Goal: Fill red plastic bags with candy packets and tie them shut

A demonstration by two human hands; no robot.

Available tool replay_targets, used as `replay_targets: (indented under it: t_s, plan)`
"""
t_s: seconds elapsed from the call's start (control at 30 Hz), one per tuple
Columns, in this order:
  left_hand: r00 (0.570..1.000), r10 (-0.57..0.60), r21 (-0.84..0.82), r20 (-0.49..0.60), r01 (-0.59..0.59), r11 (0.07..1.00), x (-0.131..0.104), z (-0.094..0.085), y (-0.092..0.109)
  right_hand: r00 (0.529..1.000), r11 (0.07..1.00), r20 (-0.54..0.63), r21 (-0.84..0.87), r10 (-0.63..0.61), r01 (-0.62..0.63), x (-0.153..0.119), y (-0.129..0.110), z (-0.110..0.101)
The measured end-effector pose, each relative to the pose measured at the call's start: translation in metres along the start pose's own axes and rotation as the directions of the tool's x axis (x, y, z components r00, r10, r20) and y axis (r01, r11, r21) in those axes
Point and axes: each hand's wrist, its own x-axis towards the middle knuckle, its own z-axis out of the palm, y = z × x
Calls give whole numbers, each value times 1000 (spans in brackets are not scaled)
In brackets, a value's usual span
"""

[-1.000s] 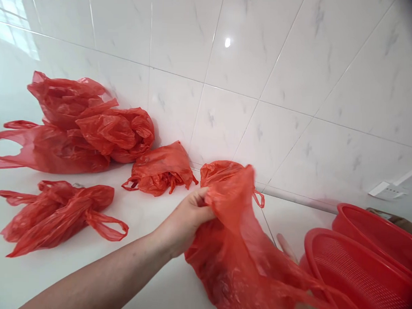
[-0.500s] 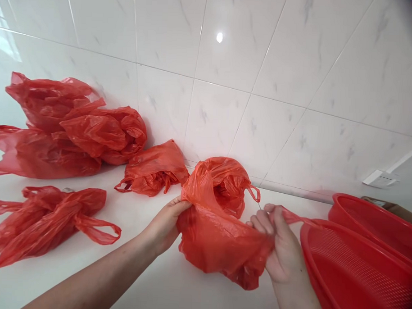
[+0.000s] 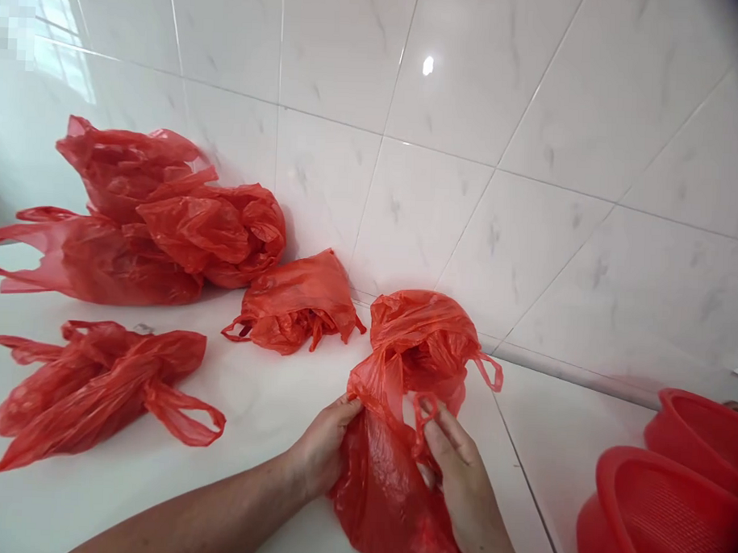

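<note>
A thin red plastic bag (image 3: 386,487) hangs between my two hands over the white surface. My left hand (image 3: 325,444) pinches its upper left edge with the thumb on top. At the bag's right side, my right hand (image 3: 459,473) is closed on a looped handle of it. Just behind, a bundled red plastic bag (image 3: 428,319) rests near the wall, one handle sticking out to its right. The held bag overlaps this bundle's front. The lower end of the held bag runs out of view at the bottom.
Left of my hands lie a folded red bag (image 3: 308,298), a flattened bag with handles (image 3: 98,396) and a heap of red bags (image 3: 207,230). Red plastic baskets (image 3: 615,511) stand at the right. Behind everything rises a tiled wall (image 3: 432,206); a seam crosses the white table (image 3: 265,483).
My right hand has moved left, closer to my left hand, bringing the bag's handle in. The bag now hangs narrower and lower. The view has shifted, so the baskets appear farther right.
</note>
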Motion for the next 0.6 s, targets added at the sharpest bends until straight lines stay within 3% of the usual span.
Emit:
replay_targets:
  t_s: [0.2,0.47,0.6]
  plan:
    - [995,-75,18,66,74,997,3,-5,-5,953,992,298,-88,-59,89,0,19,0]
    - [986,-139,49,91,135,990,2,-3,-9,975,997,208,-26,72,-68,4,18,3]
    - [983,-113,226,141,79,971,-2,3,-14,965,989,251,-140,81,-47,1,13,10]
